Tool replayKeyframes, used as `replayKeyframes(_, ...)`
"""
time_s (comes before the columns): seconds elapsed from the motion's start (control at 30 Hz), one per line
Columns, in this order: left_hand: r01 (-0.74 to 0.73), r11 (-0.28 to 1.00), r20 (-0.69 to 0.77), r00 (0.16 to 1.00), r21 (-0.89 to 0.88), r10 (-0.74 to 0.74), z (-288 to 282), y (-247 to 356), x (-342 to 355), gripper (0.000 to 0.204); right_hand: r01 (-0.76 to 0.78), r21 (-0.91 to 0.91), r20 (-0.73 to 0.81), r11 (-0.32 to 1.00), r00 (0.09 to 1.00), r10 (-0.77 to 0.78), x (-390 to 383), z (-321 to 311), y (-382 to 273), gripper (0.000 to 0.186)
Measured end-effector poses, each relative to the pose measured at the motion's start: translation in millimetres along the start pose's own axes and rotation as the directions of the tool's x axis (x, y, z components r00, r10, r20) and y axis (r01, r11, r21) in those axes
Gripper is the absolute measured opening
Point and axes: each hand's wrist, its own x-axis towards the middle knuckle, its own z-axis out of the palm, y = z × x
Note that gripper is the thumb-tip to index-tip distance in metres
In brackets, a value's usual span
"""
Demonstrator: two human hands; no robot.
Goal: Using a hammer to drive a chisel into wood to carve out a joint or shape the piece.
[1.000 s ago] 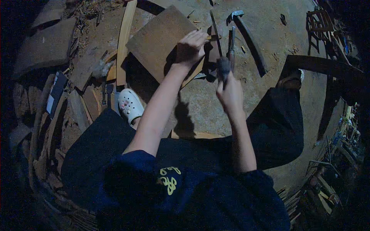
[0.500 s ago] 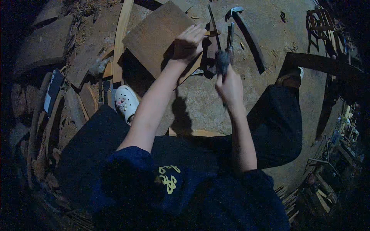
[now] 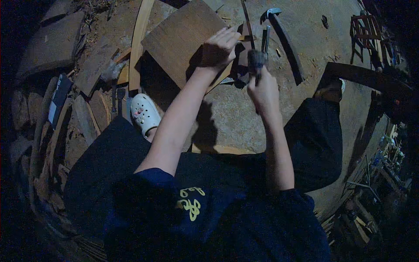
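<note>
A square brown wooden board (image 3: 187, 37) lies at an angle in front of me. My left hand (image 3: 221, 47) rests flat on its right part, fingers stretched out and close together. To the right, my right hand (image 3: 264, 89) is closed around the handle of a long, thin-bladed tool (image 3: 248, 26), which looks like a saw seen edge-on. Its blade points away from me, just right of the board's edge. Whether the blade touches the board cannot be made out in the shadow there. A narrow metal tool like a chisel (image 3: 266, 40) shows just beyond my right hand.
A hammer-like tool with a curved wooden handle (image 3: 286, 50) lies to the right. Left of the board runs a long wooden strip (image 3: 136, 48). My white clog (image 3: 144, 112) stands beside it. Wood scraps (image 3: 89, 74) cover the far left. A dark plank (image 3: 366, 74) lies at right.
My right hand has pushed the thin-bladed tool a little farther away from me. The left hand stays on the board. The whole view has shifted slightly.
</note>
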Motion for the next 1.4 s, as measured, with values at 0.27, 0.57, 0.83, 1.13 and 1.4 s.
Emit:
replayKeyframes(0.27, 0.012, 1.000, -0.025, 1.000, 0.012, -0.012, 1.3, -0.2, 1.1, 0.027, -0.075, 0.078, 0.047, 0.994, 0.996, 0.071, -19.4, -2.1, 8.1, 0.026)
replayKeyframes(0.57, -0.002, 1.000, 0.011, 1.000, -0.017, 0.002, -4.9, -4.0, -5.9, 0.030, -0.076, 0.097, 0.093, 0.992, 0.993, 0.067, -92.1, -24.8, 16.7, 0.025)
replayKeyframes(0.83, 0.034, 0.999, -0.005, 0.999, 0.016, -0.034, -5.4, -0.4, -6.4, 0.034, -0.049, 0.222, -0.008, 0.974, 0.999, 0.052, -97.3, -17.9, 22.3, 0.022)
replayKeyframes(1.13, 0.030, 0.996, 0.060, 0.998, 0.080, -0.035, -16.5, 3.9, -3.5, 0.036, -0.048, 0.610, -0.126, 0.791, 0.980, 0.157, -98.4, -13.1, 25.9, 0.020)
replayKeyframes(1.4, 0.021, 1.000, -0.010, 1.000, -0.013, -0.022, -24.0, 25.4, -0.2, 0.015, -0.184, 0.858, -0.036, 0.480, 0.910, 0.413, -90.4, -11.3, 35.5, 0.020)
